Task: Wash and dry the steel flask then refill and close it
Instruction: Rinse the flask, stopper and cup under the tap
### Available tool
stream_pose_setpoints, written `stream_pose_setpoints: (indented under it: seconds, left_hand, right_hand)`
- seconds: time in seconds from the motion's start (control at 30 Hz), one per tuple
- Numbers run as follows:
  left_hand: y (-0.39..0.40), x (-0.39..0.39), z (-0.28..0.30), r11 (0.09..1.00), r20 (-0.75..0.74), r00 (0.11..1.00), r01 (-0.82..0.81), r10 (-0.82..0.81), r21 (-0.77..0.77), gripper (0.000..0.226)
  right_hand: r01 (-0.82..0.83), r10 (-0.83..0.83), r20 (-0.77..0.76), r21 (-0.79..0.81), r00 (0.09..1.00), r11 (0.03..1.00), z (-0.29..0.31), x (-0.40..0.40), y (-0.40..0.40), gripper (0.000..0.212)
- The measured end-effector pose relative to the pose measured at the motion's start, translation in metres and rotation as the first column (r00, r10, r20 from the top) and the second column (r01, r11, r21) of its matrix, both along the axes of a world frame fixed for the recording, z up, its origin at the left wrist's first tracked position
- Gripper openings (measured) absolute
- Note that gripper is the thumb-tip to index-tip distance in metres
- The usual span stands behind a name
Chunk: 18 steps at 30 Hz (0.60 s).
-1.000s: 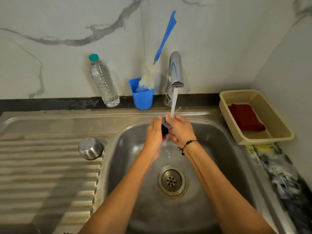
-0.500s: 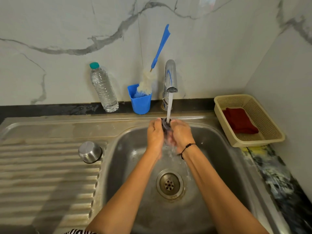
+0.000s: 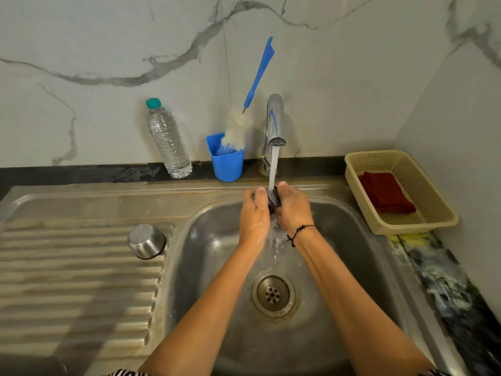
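Little has moved since a second ago: our hands keep the same small dark part under the stream, though the left thumb now lies over its top. Taking the drain (image 3: 272,295) as our landmark, we go outward from there.

Just beyond the drain, over the sink (image 3: 206,267), our left hand (image 3: 253,213) and right hand (image 3: 294,210) meet around a dark cap (image 3: 273,199), likely the flask's stopper. Fingers of both hands are curled and clamped on it, so that it sits right where the water falls and the runoff drops into the basin, not onto the worktop.

Left of the drain, on the ribbed drainboard (image 3: 76,267), a steel piece (image 3: 146,241) stands mouth down. We judge it the flask or its cup, set there to drain while the cap is rinsed; we cannot tell which.

Beyond the hands, the tap (image 3: 275,123) runs. Behind the drain and to the left stand a blue cup (image 3: 227,162) with a brush (image 3: 238,128), kept within reach for scrubbing, and a water bottle (image 3: 168,139), probably for the refill. Far right of the drain, a basket (image 3: 433,210) holds a red cloth (image 3: 386,192), kept dry for wiping.
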<state>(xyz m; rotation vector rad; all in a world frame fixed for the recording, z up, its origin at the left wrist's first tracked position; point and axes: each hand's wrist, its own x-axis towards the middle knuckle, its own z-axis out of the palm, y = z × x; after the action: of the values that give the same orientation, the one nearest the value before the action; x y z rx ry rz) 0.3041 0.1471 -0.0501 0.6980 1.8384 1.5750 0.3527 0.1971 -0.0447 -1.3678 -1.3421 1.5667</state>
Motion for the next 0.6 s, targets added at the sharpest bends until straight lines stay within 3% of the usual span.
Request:
stream_pose_setpoints:
  seconds: [0.17, 0.27, 0.4, 0.47, 0.6]
  left_hand:
    - [-0.001, -0.008, 0.007, 1.0, -0.109, 0.994, 0.004, -0.003, 0.017, 0.027]
    - [-0.002, -0.011, 0.009, 1.0, -0.209, 0.978, -0.001, 0.006, 0.024, 0.024]
    - [-0.008, -0.009, 0.016, 0.996, -0.27, 0.963, 0.046, -0.026, 0.07, 0.022]
    - [-0.008, -0.01, 0.019, 0.994, -0.284, 0.958, 0.071, -0.044, 0.087, 0.017]
    - [-0.009, -0.013, 0.015, 0.989, -0.365, 0.926, 0.127, -0.092, 0.072, 0.012]
  right_hand:
    - [-0.13, 0.09, 0.153, 0.274, 0.984, 0.953, 0.0, 0.002, -0.016, 0.036]
    - [-0.164, 0.032, 0.315, 0.4, 0.948, 0.902, 0.001, 0.0, -0.018, 0.037]
    - [-0.288, 0.053, 0.483, 0.428, 0.874, 0.857, 0.009, -0.004, -0.009, 0.026]
    - [-0.281, 0.068, 0.477, 0.392, 0.876, 0.876, 0.015, -0.006, -0.001, 0.018]
    - [-0.326, 0.236, 0.41, 0.164, 0.881, 0.931, 0.016, -0.007, 0.012, 0.015]
